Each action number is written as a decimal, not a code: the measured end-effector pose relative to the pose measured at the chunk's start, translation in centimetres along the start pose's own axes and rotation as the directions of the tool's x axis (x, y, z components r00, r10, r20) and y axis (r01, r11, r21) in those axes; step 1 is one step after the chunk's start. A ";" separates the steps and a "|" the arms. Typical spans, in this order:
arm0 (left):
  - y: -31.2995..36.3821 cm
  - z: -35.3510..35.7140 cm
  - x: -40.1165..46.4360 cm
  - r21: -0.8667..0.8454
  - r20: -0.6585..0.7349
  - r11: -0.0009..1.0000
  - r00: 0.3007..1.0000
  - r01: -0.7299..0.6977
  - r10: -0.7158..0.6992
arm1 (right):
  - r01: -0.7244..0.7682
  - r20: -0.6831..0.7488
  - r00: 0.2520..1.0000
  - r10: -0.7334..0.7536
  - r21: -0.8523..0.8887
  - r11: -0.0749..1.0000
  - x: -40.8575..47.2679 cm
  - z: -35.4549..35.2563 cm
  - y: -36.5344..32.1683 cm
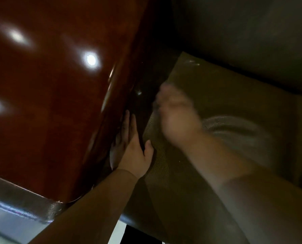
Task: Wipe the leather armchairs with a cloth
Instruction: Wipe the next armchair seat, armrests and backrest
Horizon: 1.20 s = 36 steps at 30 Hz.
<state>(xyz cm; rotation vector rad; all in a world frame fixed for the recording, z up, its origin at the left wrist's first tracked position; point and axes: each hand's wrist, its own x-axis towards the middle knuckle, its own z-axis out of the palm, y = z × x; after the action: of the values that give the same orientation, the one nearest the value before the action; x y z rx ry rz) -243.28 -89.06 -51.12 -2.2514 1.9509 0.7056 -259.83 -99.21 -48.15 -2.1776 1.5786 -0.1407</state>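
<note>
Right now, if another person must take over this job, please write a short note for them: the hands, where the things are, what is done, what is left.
Left hand: fingers straight, pressed flat against the inner side of the glossy wooden armrest.
Right hand: over the brown leather seat, blurred by motion; its grip cannot be told.
Cloth: not clearly visible; the pale smear beside the right hand may be it.
Done: cannot tell how much is already wiped.
Left: the seat and the dark backrest, then the other chairs.
</note>
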 end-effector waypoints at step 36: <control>-0.2 1.7 0.3 0.076 -0.031 0.997 0.999 -0.007 0.010 | -0.360 -0.110 0.927 0.358 -0.002 0.933 7.0 -3.0 7.6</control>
<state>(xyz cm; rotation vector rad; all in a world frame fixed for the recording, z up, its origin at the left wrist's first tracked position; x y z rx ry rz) -243.57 -88.69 -52.76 -2.2246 1.9672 0.5907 -265.14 -108.48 -49.81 -1.8825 2.0193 -0.1276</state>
